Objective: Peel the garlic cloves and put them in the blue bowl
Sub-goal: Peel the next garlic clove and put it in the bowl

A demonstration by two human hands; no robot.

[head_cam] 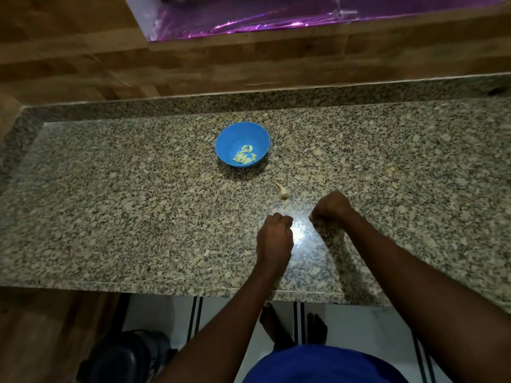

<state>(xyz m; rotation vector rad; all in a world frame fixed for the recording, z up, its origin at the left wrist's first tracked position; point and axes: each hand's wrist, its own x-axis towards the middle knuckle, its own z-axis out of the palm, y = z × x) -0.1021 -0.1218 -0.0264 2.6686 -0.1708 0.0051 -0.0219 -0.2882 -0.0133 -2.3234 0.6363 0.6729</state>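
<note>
One round blue plastic bowl on speckled granite desk, holding roughly eight peeled pale garlic cloves. One unpeeled garlic clove at bowl's five o'clock, long axis eleven-to-five, thin tip toward eleven. Two hands: left hand and right hand curled, apart; contents impossible to tell.

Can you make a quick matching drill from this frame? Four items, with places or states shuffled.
Items:
1. blue bowl
2. peeled cloves
3. unpeeled clove
4. left hand

Places or states:
A. lies alone on the counter, between bowl and hands
B. fingers curled, near the counter's front edge
C. stands on the counter, beyond both hands
D. piled inside the bowl

Pairs: 1-C, 2-D, 3-A, 4-B
</note>
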